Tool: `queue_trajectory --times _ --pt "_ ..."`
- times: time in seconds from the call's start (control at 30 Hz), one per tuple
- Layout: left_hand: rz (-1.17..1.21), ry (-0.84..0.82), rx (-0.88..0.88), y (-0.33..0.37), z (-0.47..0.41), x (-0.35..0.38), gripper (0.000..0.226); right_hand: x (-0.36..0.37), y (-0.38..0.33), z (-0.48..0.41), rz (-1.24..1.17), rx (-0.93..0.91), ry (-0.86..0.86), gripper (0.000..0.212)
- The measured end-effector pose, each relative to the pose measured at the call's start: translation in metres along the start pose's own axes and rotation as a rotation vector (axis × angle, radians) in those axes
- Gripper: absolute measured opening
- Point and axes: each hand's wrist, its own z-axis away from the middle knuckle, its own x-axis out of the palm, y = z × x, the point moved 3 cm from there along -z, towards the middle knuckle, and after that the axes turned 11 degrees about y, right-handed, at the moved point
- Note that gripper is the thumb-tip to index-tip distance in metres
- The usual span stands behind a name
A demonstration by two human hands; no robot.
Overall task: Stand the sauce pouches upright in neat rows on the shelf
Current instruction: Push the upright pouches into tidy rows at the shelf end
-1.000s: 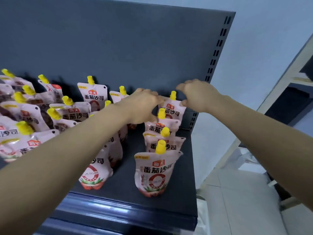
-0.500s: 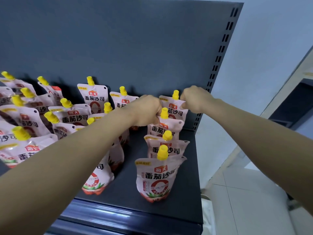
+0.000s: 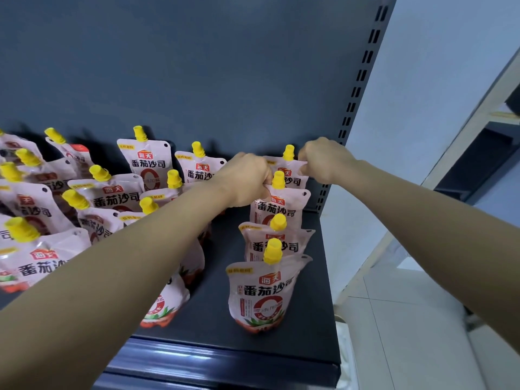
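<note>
White and red sauce pouches with yellow caps stand on a dark grey shelf (image 3: 309,319). A straight row of several runs front to back at the right, led by the front pouch (image 3: 264,299). My right hand (image 3: 323,160) pinches the upper right corner of the rearmost pouch (image 3: 287,171) in that row. My left hand (image 3: 246,178) is closed on the left top edge at the back of the row, between the rearmost pouch and the one before it (image 3: 277,212); which of the two it grips is unclear. More pouches (image 3: 112,192) stand and lean loosely on the left.
The shelf's dark back panel (image 3: 197,66) rises right behind the rearmost pouch. A slotted upright (image 3: 357,88) marks the shelf's right end, with pale floor tiles (image 3: 408,333) beyond. The shelf's front lip (image 3: 225,364) is near me.
Both hands came down and closed onto the top corners of the pouches at the back of the right row. The view has shifted slightly.
</note>
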Motion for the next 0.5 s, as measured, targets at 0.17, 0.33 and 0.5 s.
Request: queue_trajectory --times 0.17,0.33,0.5 --pt "0.024 -0.011 0.031 0.001 0.005 -0.005 0.013 -0.02 0.002 0.008 0.025 0.016 0.13 0.015" --pt "0.097 0.044 0.065 0.002 0.017 -0.032 0.02 -0.037 -0.007 0.022 -0.023 -0.016 0.146 0.019" --pt "0.255 0.115 0.065 0.001 0.041 -0.061 0.015 -0.043 -0.021 0.045 -0.159 -0.037 0.067 0.022"
